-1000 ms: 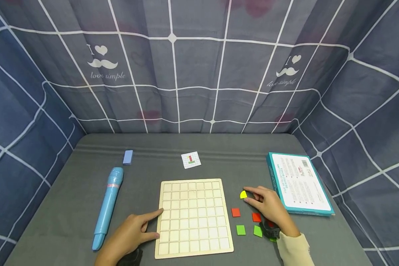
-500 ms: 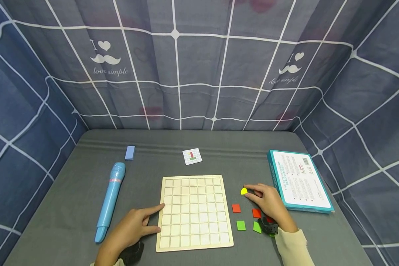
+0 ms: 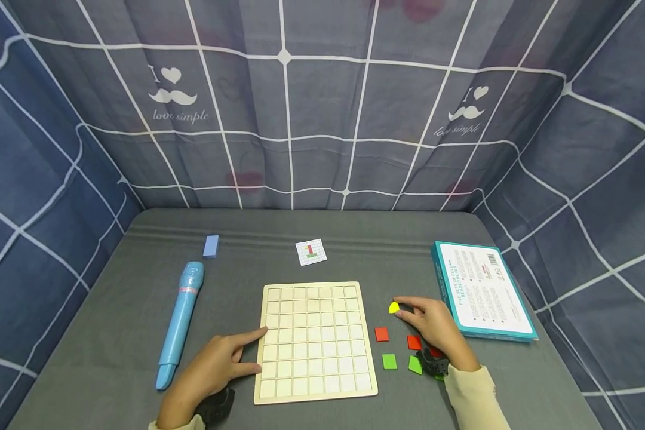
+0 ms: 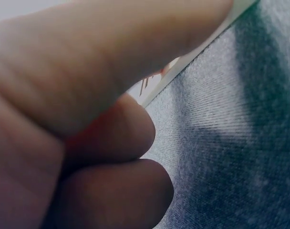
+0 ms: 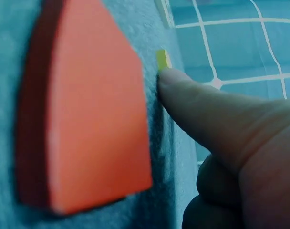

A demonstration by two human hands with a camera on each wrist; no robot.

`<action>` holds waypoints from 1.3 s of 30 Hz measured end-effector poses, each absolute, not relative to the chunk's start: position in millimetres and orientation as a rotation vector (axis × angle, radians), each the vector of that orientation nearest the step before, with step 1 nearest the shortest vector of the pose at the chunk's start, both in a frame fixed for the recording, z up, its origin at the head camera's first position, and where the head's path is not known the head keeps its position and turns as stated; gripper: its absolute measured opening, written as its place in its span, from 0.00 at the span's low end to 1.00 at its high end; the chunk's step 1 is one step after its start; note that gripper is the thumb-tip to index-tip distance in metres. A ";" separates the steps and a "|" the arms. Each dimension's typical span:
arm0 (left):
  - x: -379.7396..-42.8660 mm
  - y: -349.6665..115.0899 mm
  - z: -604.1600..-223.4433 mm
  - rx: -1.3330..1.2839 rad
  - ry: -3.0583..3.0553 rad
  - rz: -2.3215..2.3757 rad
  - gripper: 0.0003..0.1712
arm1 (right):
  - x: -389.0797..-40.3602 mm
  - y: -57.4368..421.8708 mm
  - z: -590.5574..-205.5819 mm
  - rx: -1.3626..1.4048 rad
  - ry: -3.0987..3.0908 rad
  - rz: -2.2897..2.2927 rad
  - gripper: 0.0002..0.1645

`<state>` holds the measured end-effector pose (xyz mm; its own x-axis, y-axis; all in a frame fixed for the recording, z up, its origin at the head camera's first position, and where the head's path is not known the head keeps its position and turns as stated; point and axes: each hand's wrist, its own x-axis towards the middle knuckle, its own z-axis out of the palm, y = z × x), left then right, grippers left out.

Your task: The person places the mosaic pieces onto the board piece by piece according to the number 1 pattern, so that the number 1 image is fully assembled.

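Observation:
A wooden grid board [image 3: 316, 340] lies flat on the grey table, its squares bare. At its left edge my left hand [image 3: 215, 367] rests with the index finger and thumb spread against the rim; the remaining fingers are curled under in the left wrist view. Right of the board, a yellow rounded tile [image 3: 393, 307] sits between the thumb and index finger of my right hand [image 3: 435, 327], which pinches it at table level. Below lie a red square [image 3: 381, 334], a green square [image 3: 389, 362], another red tile [image 3: 414, 342] and another green tile [image 3: 415, 365]. My right wrist partly hides more tiles.
A small pattern card [image 3: 310, 252] lies behind the board. To the left are a blue marker-shaped tube [image 3: 180, 325] and a small blue block [image 3: 211, 246]. A teal and white box [image 3: 486, 291] lies at the right. Grid-patterned curtains [image 3: 322, 107] enclose the table's back and sides.
The whole head view has shifted slightly, so everything on the table sits a little higher. Both hands keep their places at the board's edge and the yellow tile.

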<state>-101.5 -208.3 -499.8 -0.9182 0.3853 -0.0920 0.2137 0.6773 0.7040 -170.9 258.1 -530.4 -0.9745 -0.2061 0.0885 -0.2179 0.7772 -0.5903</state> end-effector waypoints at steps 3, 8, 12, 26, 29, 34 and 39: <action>-100.0 -209.8 -499.9 0.490 2.661 1.087 0.38 | -170.8 256.0 -527.2 0.358 -2.976 0.979 0.19; -99.4 -208.7 -499.7 0.455 2.663 1.087 0.38 | -169.4 252.6 -521.3 0.337 -3.001 0.926 0.18; -99.5 -208.0 -500.2 0.453 2.668 1.072 0.38 | -168.8 249.5 -517.2 0.327 -2.998 0.882 0.17; -95.5 -208.7 -502.5 0.490 2.633 1.130 0.39 | -167.9 222.9 -488.1 0.385 -2.991 0.830 0.14; -95.6 -207.8 -503.5 0.484 2.629 1.142 0.39 | -170.3 215.7 -481.6 0.418 -2.971 0.847 0.14; -97.2 -207.9 -503.1 0.478 2.640 1.155 0.39 | -172.1 195.8 -472.4 0.458 -2.947 0.923 0.13; -96.5 -209.7 -504.1 0.479 2.596 1.175 0.39 | -170.1 170.1 -474.1 0.528 -2.950 0.994 0.15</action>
